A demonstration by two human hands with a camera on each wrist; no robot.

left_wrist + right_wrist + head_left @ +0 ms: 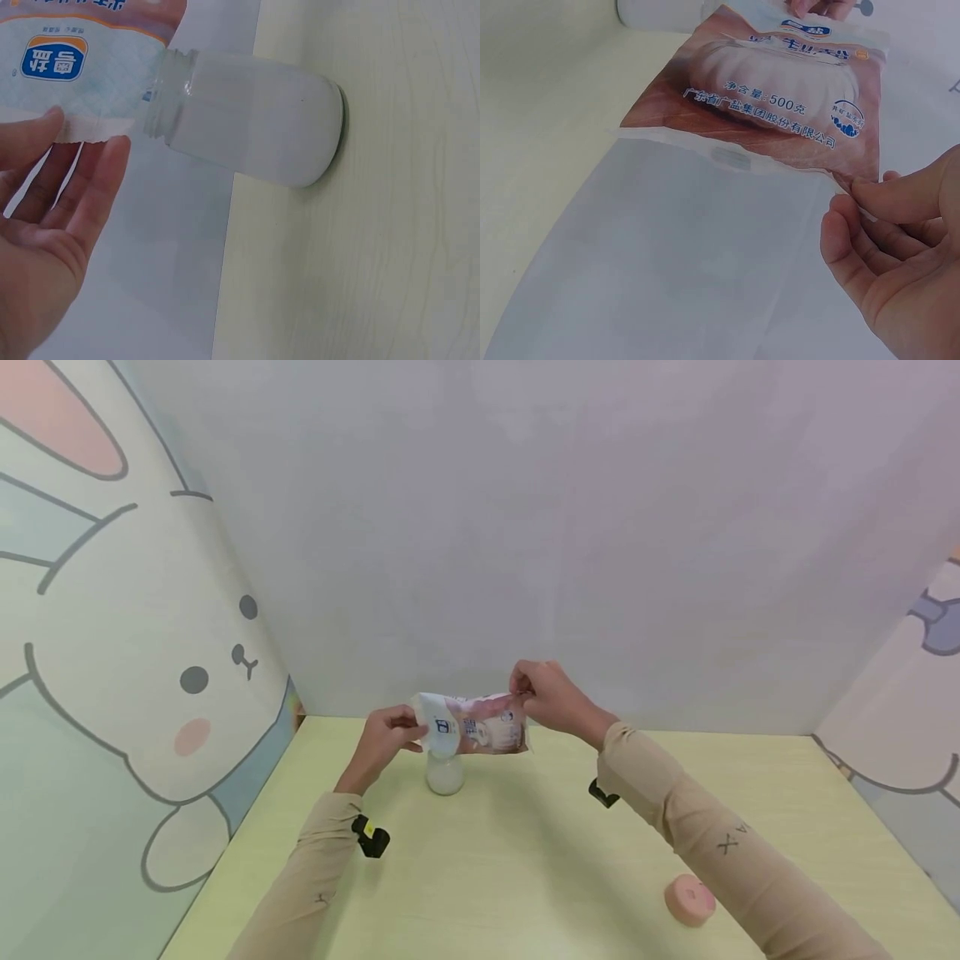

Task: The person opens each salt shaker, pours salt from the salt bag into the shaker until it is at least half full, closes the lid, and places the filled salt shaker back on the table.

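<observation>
At jar [255, 120] rim, apparently, packet [478, 727].

A cartoon rabbit [135, 652] with a pink cheek spread across the left wall [67, 810] beside a pale, wood-grained table [450, 893], as part of another printed figure [892, 710] showed at far right. A round pink object [689, 900] lay on the table's near right, and a grey-lilac wall [525, 527] rose behind.
</observation>
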